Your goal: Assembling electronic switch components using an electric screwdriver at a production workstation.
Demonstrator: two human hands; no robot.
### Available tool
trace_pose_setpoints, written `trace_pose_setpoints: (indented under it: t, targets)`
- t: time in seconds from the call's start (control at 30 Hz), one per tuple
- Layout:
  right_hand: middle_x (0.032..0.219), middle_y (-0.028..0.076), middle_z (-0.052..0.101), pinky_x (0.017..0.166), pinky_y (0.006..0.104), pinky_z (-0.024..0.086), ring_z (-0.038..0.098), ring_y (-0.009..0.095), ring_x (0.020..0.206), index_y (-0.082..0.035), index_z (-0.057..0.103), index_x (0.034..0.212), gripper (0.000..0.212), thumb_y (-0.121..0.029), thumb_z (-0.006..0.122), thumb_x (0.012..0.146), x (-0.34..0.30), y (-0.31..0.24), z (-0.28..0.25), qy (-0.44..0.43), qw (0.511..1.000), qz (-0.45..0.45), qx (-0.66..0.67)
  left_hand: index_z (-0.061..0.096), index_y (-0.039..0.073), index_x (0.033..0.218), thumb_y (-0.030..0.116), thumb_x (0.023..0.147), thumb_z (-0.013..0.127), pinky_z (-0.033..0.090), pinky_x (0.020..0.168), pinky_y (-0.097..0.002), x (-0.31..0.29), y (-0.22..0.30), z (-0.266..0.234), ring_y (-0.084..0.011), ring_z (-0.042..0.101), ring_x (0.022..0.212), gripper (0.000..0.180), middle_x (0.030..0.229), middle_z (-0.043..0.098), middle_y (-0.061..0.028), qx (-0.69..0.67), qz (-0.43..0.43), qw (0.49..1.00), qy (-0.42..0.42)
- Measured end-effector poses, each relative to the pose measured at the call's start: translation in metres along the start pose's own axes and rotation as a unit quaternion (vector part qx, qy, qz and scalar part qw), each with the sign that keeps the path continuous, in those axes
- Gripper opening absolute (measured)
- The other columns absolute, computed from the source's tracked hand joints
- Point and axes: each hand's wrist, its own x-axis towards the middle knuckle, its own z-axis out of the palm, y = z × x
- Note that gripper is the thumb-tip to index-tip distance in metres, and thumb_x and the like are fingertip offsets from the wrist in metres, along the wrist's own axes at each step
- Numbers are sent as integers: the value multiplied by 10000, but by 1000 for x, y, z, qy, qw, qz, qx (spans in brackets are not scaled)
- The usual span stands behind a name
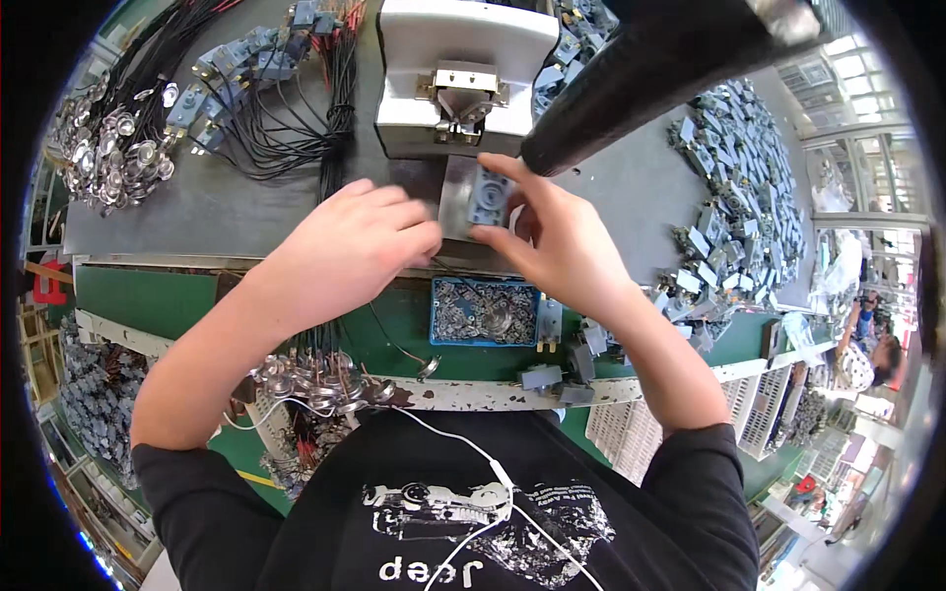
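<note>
My right hand [564, 234] grips a small grey-blue plastic block [490, 197] between thumb and fingers, over a metal plate [455, 193] in front of the press-like fixture [459, 98]. The block has a round recess in its visible face. To its left is my left hand [372, 239], its fingers curled together and slightly blurred. A thin dark wire shows near those fingertips, but whether they pinch it is hidden. Below the hands stands a blue tray [435, 313] full of small metal parts. A round metal cap [428, 368] on a lead lies at the bench edge.
A thick black tube [670, 84] slants over the bench at upper right. Many grey blocks [739, 187] are heaped on the right. Bundled black wires [338, 108] and metal caps [116, 158] lie left; more caps [325, 382] hang at the front edge. A white cable [443, 431] crosses my shirt.
</note>
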Motion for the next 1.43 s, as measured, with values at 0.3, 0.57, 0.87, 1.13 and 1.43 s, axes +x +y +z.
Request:
trace_pose_setpoints:
  t: [0.3, 0.57, 0.87, 1.13, 1.43]
  targets:
    - [807, 114, 681, 651, 423, 528, 674, 316, 721, -166, 568, 1473, 591, -258, 753, 919, -1, 8, 17, 32, 980, -41, -190, 639, 97, 934, 185, 850, 741, 466, 841, -370, 0, -9, -5, -232, 628, 958, 159, 924, 616, -50, -44, 21, 999, -16]
    - [900, 117, 712, 675, 352, 550, 691, 246, 709, -115, 590, 1449, 540, -178, 741, 935, -29, -63, -29, -44, 998, -38, 34, 678, 51, 1016, 48, 893, 709, 529, 791, -403, 7, -12, -7, -313, 656, 910, 128, 939, 666, -99, -231, -34, 968, 90]
    - [1080, 126, 704, 785, 307, 561, 688, 167, 901, 1, 646, 1247, 415, 64, 761, 854, -26, -1, -24, 12, 989, -54, 135, 706, 58, 1140, 14, 876, 689, 541, 770, -372, 22, -5, -14, -312, 664, 834, 268, 895, 691, -104, -207, -59, 975, 46]
    - [1248, 217, 675, 900, 347, 573, 696, 222, 1062, 56, 550, 1287, 320, 24, 659, 987, -9, -2, 6, 263, 938, -225, 23, 703, 36, 1120, 38, 914, 672, 569, 752, -390, 22, 6, -16, -305, 715, 877, 209, 937, 730, -107, -310, -105, 932, 159]
    - [1070, 33, 653, 862, 294, 511, 651, 139, 953, -44, 639, 1228, 221, -190, 590, 1070, 13, -4, -34, -305, 869, 139, 363, 675, 121, 1012, 80, 866, 691, 531, 780, -375, 12, 0, -40, -264, 656, 891, 152, 892, 671, -32, -63, 17, 998, 25]
